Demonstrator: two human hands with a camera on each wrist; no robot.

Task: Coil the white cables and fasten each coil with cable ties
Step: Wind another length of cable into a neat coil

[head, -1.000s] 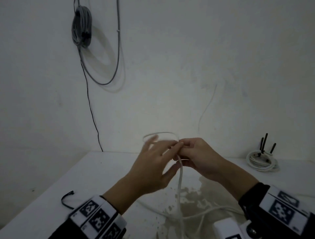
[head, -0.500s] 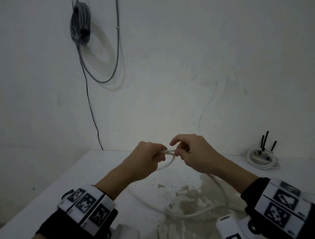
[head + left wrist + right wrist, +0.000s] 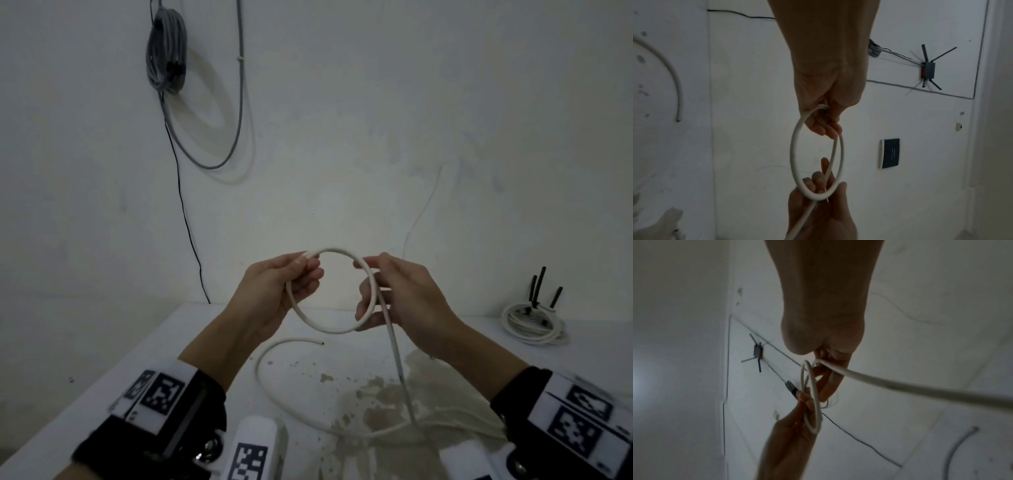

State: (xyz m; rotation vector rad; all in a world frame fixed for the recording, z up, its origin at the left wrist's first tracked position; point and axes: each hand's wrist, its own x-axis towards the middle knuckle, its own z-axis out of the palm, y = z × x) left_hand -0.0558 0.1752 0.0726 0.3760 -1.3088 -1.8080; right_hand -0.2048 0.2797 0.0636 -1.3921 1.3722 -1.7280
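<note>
- The white cable (image 3: 334, 331) forms one round loop held upright above the bench (image 3: 144, 349), facing the person, spanning between both hands.
- The left hand (image 3: 274, 291) pinches the loop's left side near the cable end; the right hand (image 3: 400, 298) grips the crossing on the right.
- The free run drops from the right grip down to the bench, so the right hand is nearer the slack.
- Half a second earlier the hands were close together on a small bend; now they are apart, with the loop opened out.
- A tied coil (image 3: 532, 323) lies well apart to the right.

Dim, grey, grainy light throughout. Soft shadow beside grey cable bundle (image 3: 166, 51) on wall. Wide-angle bending at edges. White cable (image 3: 920, 386) blurs close to right-wrist lens.
</note>
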